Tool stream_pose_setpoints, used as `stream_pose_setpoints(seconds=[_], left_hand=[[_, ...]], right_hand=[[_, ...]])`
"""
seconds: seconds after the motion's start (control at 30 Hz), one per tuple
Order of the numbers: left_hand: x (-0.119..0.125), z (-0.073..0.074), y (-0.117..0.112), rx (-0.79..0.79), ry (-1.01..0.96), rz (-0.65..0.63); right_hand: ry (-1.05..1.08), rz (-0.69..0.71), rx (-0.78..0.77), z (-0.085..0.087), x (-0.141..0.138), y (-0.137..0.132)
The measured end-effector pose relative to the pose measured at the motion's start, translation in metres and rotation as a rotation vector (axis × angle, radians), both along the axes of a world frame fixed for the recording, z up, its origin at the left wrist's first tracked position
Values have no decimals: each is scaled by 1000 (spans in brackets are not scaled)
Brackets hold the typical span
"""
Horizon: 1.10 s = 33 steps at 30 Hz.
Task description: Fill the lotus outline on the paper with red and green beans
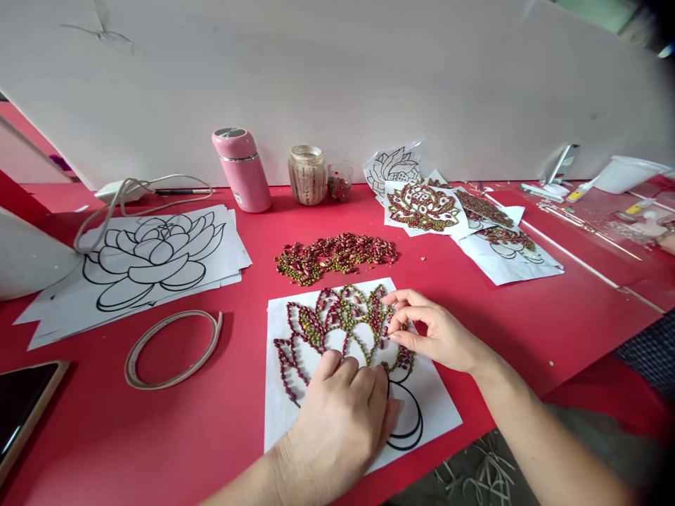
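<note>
A sheet of white paper (pixel 443 411) with a black lotus outline lies in front of me. Red and green beans (pixel 311 327) line and partly fill its upper petals, while lower petals are bare paper. My left hand (pixel 342 407) is closed over the middle of the drawing, knuckles up; its fingertips and anything in them are hidden. My right hand (pixel 429 327) is at the upper right petals, thumb and fingertips drawn close together over red beans. Whether a bean is between them cannot be made out. Beyond the sheet lies a loose pile of red and green beans (pixel 337 254).
Outline sheets (pixel 158 256), a coiled strip (pixel 174 348) and a phone (pixel 26 407) lie leftward. A pink flask (pixel 242 172), a glass jar (pixel 307 176) and a small cup (pixel 339 184) stand behind. Bean-covered sheets (pixel 422 207) lie back right. Another person's hand (pixel 651 228) is far right.
</note>
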State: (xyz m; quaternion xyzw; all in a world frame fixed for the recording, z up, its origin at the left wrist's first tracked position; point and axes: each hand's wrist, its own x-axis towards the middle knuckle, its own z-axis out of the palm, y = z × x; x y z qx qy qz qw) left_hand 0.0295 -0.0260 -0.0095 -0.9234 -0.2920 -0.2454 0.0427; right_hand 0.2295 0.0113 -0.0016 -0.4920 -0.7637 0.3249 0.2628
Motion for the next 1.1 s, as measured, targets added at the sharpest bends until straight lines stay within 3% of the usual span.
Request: stream_pose_setpoints(seconds=[0.47,1.1], left_hand=[[1,-4,-4,-26,5,2],[-1,-5,-6,-40,-5,5]], right_hand=[[-71,77,-5,0,1,-1],[-128,77,33,1,-1,-1]])
